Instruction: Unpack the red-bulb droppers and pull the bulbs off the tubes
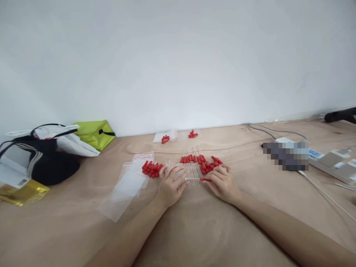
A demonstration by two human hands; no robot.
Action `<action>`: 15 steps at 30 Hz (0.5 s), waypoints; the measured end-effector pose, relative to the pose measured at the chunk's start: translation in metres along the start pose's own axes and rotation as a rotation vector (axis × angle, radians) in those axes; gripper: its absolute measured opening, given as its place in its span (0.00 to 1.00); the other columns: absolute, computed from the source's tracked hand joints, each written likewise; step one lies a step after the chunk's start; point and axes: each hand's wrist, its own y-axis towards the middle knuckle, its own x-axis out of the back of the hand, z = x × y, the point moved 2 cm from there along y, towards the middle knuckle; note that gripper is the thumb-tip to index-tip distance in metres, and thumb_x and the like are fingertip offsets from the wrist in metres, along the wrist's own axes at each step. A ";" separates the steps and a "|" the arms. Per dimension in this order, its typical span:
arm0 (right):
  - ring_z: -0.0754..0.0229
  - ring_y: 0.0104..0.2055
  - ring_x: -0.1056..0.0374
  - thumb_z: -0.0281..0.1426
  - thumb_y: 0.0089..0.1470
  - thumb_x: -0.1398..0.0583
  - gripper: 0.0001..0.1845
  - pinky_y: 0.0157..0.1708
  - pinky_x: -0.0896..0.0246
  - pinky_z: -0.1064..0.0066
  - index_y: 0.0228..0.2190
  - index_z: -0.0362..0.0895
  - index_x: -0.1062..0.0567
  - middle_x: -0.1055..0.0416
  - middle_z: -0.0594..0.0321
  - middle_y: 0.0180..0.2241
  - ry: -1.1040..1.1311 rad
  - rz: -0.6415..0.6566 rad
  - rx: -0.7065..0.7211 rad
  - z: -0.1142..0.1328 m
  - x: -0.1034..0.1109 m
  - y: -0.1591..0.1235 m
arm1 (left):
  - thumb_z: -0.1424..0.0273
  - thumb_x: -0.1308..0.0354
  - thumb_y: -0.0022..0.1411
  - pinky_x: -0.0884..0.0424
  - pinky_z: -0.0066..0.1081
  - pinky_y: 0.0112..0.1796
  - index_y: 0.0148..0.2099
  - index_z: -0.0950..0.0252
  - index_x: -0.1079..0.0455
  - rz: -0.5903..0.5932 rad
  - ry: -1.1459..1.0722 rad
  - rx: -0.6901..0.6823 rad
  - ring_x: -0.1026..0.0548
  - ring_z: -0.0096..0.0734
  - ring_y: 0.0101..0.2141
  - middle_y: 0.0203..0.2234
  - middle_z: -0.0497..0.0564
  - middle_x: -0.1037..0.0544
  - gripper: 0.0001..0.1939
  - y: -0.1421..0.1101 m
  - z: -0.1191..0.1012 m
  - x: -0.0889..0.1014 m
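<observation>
Between my hands a thin, whitish, see-through stick (193,179) lies level, with a small red rubbery piece (205,179) at its right end. My left hand (171,183) pinches the stick's left end between thumb and finger. My right hand (222,184) has its fingers closed on the red piece. Beneath and behind them, many thin pale sticks (191,170) lie side by side. Several red-ended sticks (188,159) lie just beyond. A pile of loose red pieces (152,169) is left of my left hand; another red pile (207,167) touches or nearly touches my right fingers.
Clear zip bags (128,181) lie at the left. Two bags with red pieces (165,139) (193,134) rest near the wall. Further left are a black cap (52,167) and a lime-green pouch (93,133). At right are a power strip (315,154), cables and a blurred-out object (286,155).
</observation>
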 end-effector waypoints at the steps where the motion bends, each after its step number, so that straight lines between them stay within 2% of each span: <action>1: 0.64 0.31 0.39 0.31 0.53 0.45 0.06 0.43 0.57 0.65 0.26 0.45 0.29 0.28 0.67 0.25 0.015 0.004 0.027 0.003 -0.001 0.002 | 0.66 0.48 0.58 0.48 0.43 0.47 0.42 0.56 0.30 0.006 -0.007 -0.030 0.32 0.36 0.42 0.37 0.50 0.25 0.09 0.000 -0.003 0.000; 5: 0.64 0.32 0.39 0.31 0.53 0.45 0.06 0.42 0.56 0.65 0.28 0.45 0.29 0.29 0.66 0.26 0.023 0.040 0.085 0.009 -0.007 0.006 | 0.69 0.47 0.59 0.52 0.44 0.49 0.37 0.56 0.29 0.029 -0.031 -0.100 0.30 0.32 0.38 0.30 0.45 0.23 0.06 0.000 -0.012 -0.003; 9: 0.63 0.32 0.40 0.33 0.53 0.45 0.08 0.43 0.56 0.63 0.34 0.45 0.28 0.29 0.65 0.27 -0.047 0.065 0.063 0.010 -0.011 0.005 | 0.70 0.47 0.59 0.55 0.45 0.51 0.32 0.58 0.29 0.031 -0.042 -0.080 0.29 0.30 0.35 0.25 0.43 0.23 0.06 -0.001 -0.014 -0.004; 15: 0.63 0.31 0.42 0.34 0.53 0.45 0.09 0.45 0.60 0.60 0.27 0.48 0.26 0.32 0.66 0.25 -0.051 0.107 0.059 0.010 -0.009 0.004 | 0.71 0.50 0.60 0.55 0.47 0.51 0.31 0.59 0.30 0.095 -0.054 -0.049 0.28 0.31 0.35 0.23 0.43 0.24 0.08 -0.003 -0.016 0.002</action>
